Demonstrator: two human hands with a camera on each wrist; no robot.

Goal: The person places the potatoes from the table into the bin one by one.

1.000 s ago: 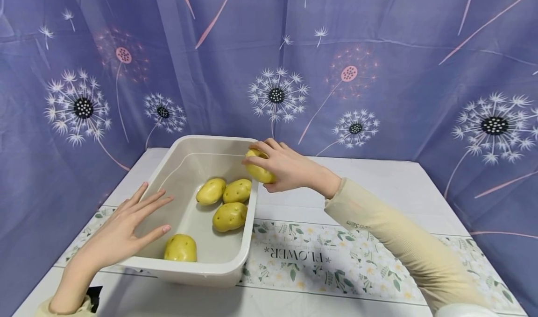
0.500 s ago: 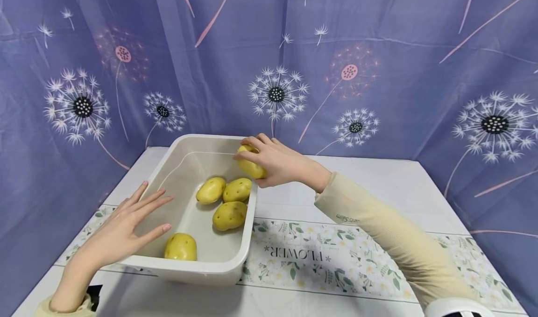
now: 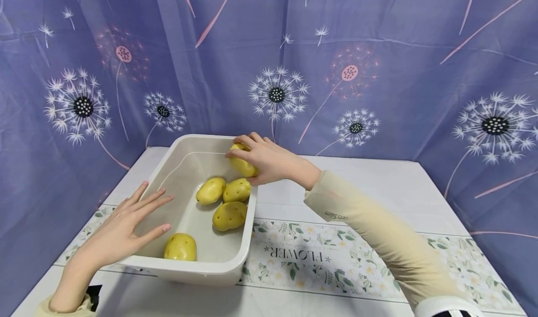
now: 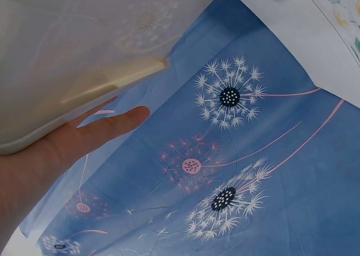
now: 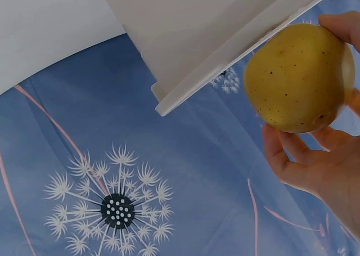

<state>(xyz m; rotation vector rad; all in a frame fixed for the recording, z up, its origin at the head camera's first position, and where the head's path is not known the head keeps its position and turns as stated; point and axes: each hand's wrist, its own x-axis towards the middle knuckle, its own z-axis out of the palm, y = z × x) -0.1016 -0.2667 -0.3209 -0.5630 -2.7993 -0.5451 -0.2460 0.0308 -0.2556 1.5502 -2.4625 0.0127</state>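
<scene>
Head view: printed runner (image 3: 319,261) on the white worktop (image 3: 378,181) reads "FLOWER" between two asterisks, upside down from this side. Small dark lettering on the right sleeve (image 3: 370,223) is too small to read.

Right hand (image 3: 269,160) grips a yellow potato (image 3: 243,164); fingers curled over its top and left side, thumb underneath. The held potato sits above the far right corner of the white plastic tub (image 3: 176,272), just inside the right rim, clear of the tub floor. Right wrist view: same potato (image 5: 298,79) in the fingers (image 5: 292,160), close beside the tub's rim (image 5: 236,53); contact with the rim cannot be judged.

Four more potatoes lie in the tub: three clustered by the right wall (image 3: 229,200), directly below and nearer than the held one, and one at the near wall (image 3: 180,247).

Left hand (image 3: 122,230) flat, fingers straight and spread, resting against the tub's left rim; it holds nothing. Left wrist view: left fingers (image 4: 107,126) extended under the tub edge.

Backdrop: blue-purple dandelion curtain (image 3: 378,51).
</scene>
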